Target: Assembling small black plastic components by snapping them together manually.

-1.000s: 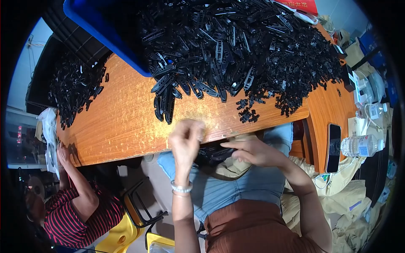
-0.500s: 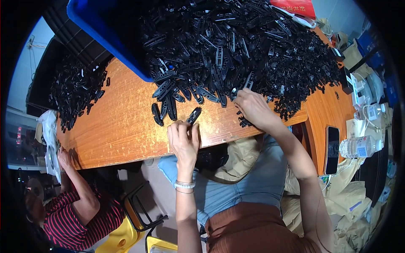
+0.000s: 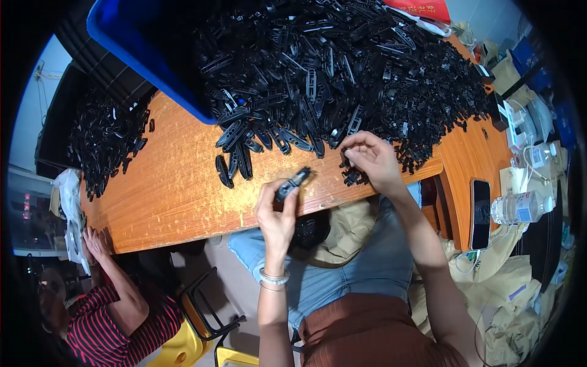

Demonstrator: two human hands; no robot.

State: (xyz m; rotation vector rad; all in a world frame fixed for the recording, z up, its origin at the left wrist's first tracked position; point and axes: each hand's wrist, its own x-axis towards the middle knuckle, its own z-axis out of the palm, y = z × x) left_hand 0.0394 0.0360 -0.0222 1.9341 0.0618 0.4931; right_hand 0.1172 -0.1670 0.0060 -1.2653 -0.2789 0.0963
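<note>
Between the thumb and fingers of my left hand (image 3: 277, 211) is a long black plastic part (image 3: 293, 183), tilted up to the right above the table's front edge. My right hand (image 3: 376, 160) pinches a small black plastic piece (image 3: 345, 151), mostly covered by the fingertips. Just below that hand lies a little cluster of small black pieces (image 3: 353, 177). A large heap of long black parts (image 3: 287, 79) spreads across the far side of the table. It runs on the right into a heap of smaller black pieces (image 3: 428, 98).
A blue bin (image 3: 147, 67) tips over the heap at far left. Another pile of black parts (image 3: 104, 140) lies beyond it, near a co-worker in a striped shirt (image 3: 122, 318). The wooden table (image 3: 177, 196) holds a phone (image 3: 480, 214) and plastic bottle (image 3: 520, 209) at right.
My left hand has raised the long part and turned it up to the right. My right hand has drawn back from the heap's edge, slightly down and right, fingertips together.
</note>
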